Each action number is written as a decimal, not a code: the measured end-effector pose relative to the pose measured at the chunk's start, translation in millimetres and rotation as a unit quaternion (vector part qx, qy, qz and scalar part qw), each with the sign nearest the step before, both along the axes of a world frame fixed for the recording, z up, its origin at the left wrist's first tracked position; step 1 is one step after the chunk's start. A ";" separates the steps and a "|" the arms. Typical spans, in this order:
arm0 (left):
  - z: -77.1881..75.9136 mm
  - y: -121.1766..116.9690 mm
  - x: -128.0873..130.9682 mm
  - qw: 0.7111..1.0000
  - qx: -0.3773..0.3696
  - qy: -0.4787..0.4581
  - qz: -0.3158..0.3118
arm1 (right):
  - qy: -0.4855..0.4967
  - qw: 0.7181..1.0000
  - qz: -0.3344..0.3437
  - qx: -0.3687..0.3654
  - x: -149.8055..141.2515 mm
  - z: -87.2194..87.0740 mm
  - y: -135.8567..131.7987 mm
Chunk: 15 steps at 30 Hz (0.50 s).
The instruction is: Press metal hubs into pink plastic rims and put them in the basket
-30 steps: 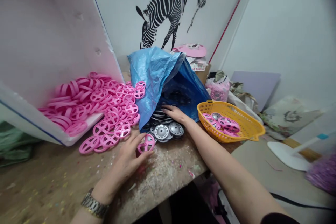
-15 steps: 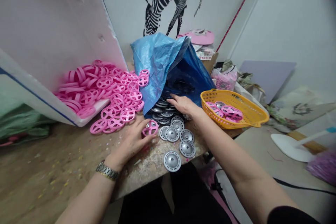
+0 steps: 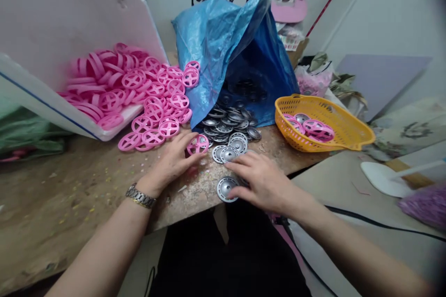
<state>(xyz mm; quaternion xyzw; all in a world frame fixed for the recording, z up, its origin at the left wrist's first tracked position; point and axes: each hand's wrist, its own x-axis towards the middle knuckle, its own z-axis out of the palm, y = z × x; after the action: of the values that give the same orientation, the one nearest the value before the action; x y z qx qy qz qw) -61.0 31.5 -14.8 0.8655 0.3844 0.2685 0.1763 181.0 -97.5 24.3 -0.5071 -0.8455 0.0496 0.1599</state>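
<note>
My left hand (image 3: 171, 160), a metal watch on its wrist, grips a pink spoked plastic ring (image 3: 197, 144) between thumb and fingers near the table's front edge. Palm down, my right hand (image 3: 262, 177) is spread over loose silver discs, partly hiding them. Its thumb lies at the right side of a silver disc (image 3: 226, 189) at the edge, and its fingertips reach a second silver disc (image 3: 229, 153). Behind them, a heap of silver discs (image 3: 226, 123) spills from the mouth of a blue plastic bag (image 3: 205, 32).
A white foam box (image 3: 104, 137) lies on its side at left, with pink rings (image 3: 139, 81) spilling out. To the right stands a yellow basket (image 3: 343, 137) holding several pink and silver pieces. The wooden table (image 3: 87, 185) ends just before my lap.
My right hand has come back from the disc heap at the bag's mouth to the loose discs near the edge. My left hand keeps the pink ring. The view has tilted down.
</note>
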 end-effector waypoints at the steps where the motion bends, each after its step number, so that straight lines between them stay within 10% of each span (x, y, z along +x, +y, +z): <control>1: -0.2 0.1 0.0 1.000 0.000 -0.005 -0.003 | -0.015 1.000 -0.005 -0.002 -4.2 -3.8 -5.1; 15: 14.0 -16.0 4.8 1.000 0.010 0.014 -0.013 | 0.179 0.983 -0.028 -0.028 -9.5 -20.8 -9.4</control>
<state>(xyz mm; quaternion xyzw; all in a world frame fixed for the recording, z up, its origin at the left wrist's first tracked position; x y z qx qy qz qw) -56.2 15.5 -0.7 0.8759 0.3726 0.2577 0.1659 171.4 -106.9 3.5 -0.5182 -0.7866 0.1591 0.2956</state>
